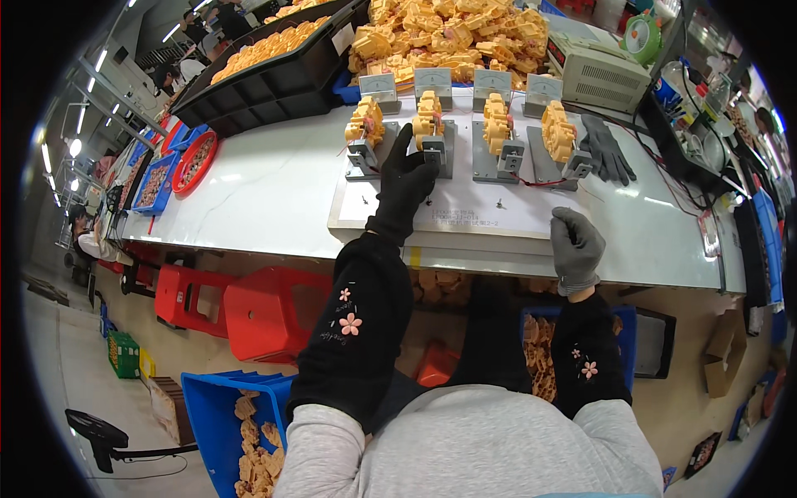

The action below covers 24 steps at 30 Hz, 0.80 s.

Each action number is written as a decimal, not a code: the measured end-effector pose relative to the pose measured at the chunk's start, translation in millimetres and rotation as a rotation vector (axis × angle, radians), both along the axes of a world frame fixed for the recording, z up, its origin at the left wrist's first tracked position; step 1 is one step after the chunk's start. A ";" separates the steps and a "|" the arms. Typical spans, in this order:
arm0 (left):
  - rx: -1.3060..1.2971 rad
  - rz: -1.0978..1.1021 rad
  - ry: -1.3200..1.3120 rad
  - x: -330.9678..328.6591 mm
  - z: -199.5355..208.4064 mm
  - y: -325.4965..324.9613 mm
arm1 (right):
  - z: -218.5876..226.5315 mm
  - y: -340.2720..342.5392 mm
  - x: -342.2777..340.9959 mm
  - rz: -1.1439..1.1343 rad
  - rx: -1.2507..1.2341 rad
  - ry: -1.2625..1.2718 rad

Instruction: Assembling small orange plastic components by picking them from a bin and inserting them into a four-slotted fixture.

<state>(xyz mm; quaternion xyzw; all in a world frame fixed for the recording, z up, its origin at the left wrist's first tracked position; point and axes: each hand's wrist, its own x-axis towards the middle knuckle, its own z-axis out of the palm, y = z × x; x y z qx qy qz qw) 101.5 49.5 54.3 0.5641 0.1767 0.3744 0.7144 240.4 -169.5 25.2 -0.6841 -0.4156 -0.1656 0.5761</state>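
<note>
Four small grey test stands would be a count, so: several grey test stands, each bearing a yellow plastic gear housing, stand in a row on a white board [353, 207]. My left hand [404, 184], in a black glove, is at the second stand [447, 153] from the left. Its index finger stretches up along that stand's left side, beside the yellow housing [428, 114]; the other fingers are partly hidden. In a grey glove, my right hand [576, 251] is closed over the table's front edge, right of the board. Whatever its curled fingers hold is hidden.
Small analog meters [491, 81] stand behind the row. Beyond are a heap of yellow housings [448, 33], a black crate [257, 98] and a beige instrument [599, 73]. A loose grey glove [608, 151] lies at right. Red stools [270, 315] and a blue bin [212, 415] are below.
</note>
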 end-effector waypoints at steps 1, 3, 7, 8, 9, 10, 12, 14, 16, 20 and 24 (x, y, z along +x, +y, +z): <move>0.005 -0.032 0.009 0.3 0.3 2.7 | -0.2 -0.1 0.4 0.003 -0.001 0.001; 0.009 -0.060 0.017 0.0 -0.6 2.8 | -0.6 -1.3 0.6 -0.003 0.010 0.019; 0.087 0.088 0.065 1.3 -4.4 -3.9 | -2.0 0.5 1.5 0.007 0.026 0.002; 0.134 0.177 0.083 1.1 -8.6 -4.8 | -2.1 0.9 1.5 0.005 0.033 -0.014; 0.133 0.176 0.082 -0.6 -12.6 -5.7 | -2.2 1.1 1.4 0.003 0.040 -0.029; 0.254 0.296 0.094 -2.6 -13.9 -9.3 | -2.2 0.4 1.6 0.000 0.038 -0.031; 0.374 0.412 0.103 -7.1 -18.6 -15.2 | -1.5 -1.1 1.1 -0.002 0.022 -0.008; 0.414 0.443 0.005 -9.5 -22.0 -20.2 | 0.3 -1.5 -0.1 -0.009 0.018 -0.009; 0.392 0.393 -0.065 -15.0 -21.6 -31.6 | 1.7 -1.7 -1.1 -0.019 0.015 -0.010; 0.394 0.313 -0.070 -17.1 -21.5 -46.4 | 2.8 -2.1 -2.2 -0.006 0.009 0.011; 0.417 0.205 -0.100 -11.1 -22.8 -57.0 | 6.2 -3.0 -4.1 0.003 0.033 -0.011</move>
